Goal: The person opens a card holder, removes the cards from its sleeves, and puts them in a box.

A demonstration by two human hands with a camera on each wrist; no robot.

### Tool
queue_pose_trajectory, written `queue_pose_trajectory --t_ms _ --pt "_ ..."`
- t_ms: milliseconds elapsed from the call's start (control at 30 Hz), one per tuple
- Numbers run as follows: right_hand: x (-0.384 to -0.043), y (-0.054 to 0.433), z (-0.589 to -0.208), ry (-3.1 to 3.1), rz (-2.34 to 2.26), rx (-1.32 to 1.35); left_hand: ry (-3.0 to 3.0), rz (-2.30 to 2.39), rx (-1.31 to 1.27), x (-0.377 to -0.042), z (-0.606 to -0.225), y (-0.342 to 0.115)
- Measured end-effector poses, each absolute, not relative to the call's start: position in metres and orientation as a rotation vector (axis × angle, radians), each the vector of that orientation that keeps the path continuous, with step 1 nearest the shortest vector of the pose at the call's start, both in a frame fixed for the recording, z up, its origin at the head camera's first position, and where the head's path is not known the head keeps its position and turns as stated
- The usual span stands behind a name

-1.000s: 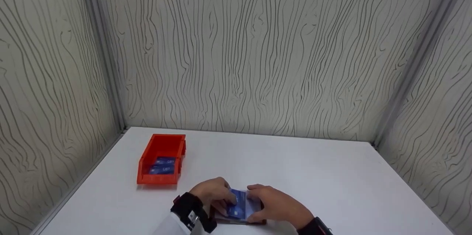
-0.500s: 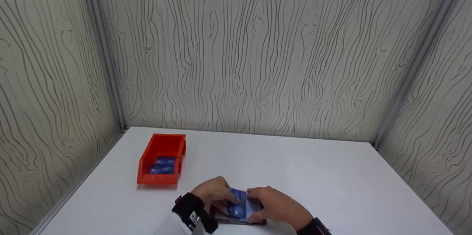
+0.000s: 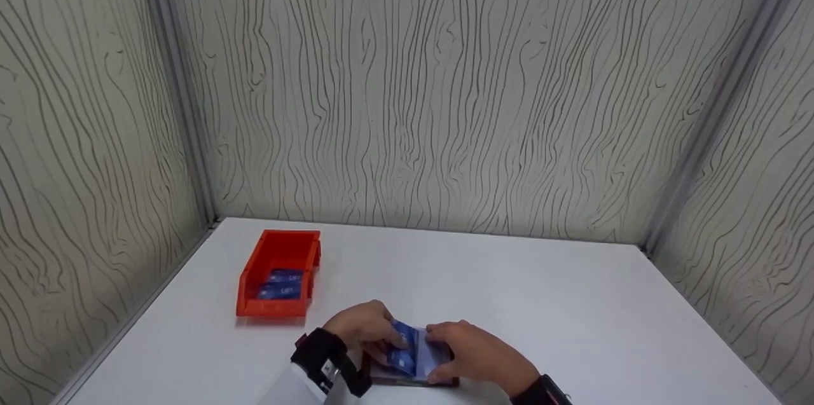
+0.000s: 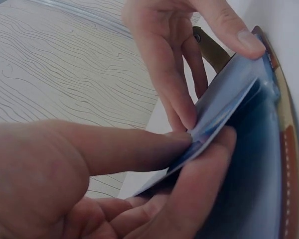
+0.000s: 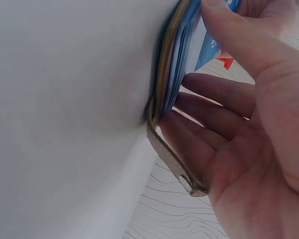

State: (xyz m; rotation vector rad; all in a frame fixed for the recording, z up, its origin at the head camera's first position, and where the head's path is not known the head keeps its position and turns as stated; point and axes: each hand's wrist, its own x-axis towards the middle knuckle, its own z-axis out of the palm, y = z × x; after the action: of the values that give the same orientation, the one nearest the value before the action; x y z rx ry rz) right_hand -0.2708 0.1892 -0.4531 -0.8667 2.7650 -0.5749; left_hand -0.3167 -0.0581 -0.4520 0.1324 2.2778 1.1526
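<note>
My left hand pinches a blue plastic card between thumb and fingers, tilted over an open brown card holder. In the left wrist view, the card slants beside clear plastic sleeves, its far end right at the holder's middle fold. My right hand holds the holder's right half, thumb at the near edge and fingers at the far edge. A strap with a snap hangs from the holder in the right wrist view. The left palm hides part of the holder's left half.
A red open-front bin stands at the left of the white table, with blue cards in it. Wood-grain patterned panels enclose the table at the back and both sides.
My left hand has shifted slightly left and away from me, tilting the card so its right edge moves off the right-hand sleeve. My right hand stays nearly still on the holder.
</note>
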Motion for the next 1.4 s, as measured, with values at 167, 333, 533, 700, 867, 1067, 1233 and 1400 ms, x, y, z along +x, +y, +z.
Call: queue_pose_trajectory --t_ms 167,333,533,700,867,1067,1233,1400 --pt "-0.272 0.188 -0.454 2.765 -0.563 -0.831 2.260 1.172 0.124 -0.318 -0.452 -0.061" --pt "-0.270 0.188 -0.454 2.799 -0.525 -0.850 2.263 1.189 0.155 -0.316 -0.448 -0.063" --pt "-0.270 0.186 -0.456 2.807 -0.497 -0.840 2.299 1.180 0.166 -0.316 -0.439 -0.069" --pt "-0.272 0.185 -0.455 2.791 -0.486 -0.809 2.348 1.177 0.185 -0.317 -0.432 -0.075" --pt "-0.272 0.185 -0.454 2.778 -0.503 -0.784 2.406 1.172 0.206 -0.317 -0.426 -0.079" --pt "-0.271 0.184 -0.453 2.782 -0.512 -0.786 2.558 1.177 0.242 -0.312 -0.412 -0.089" --pt "-0.270 0.184 -0.454 2.795 -0.501 -0.790 2.672 1.203 0.275 -0.305 -0.395 -0.104" --pt "-0.271 0.185 -0.456 2.798 -0.496 -0.812 2.758 1.239 0.202 -0.302 -0.382 -0.119"
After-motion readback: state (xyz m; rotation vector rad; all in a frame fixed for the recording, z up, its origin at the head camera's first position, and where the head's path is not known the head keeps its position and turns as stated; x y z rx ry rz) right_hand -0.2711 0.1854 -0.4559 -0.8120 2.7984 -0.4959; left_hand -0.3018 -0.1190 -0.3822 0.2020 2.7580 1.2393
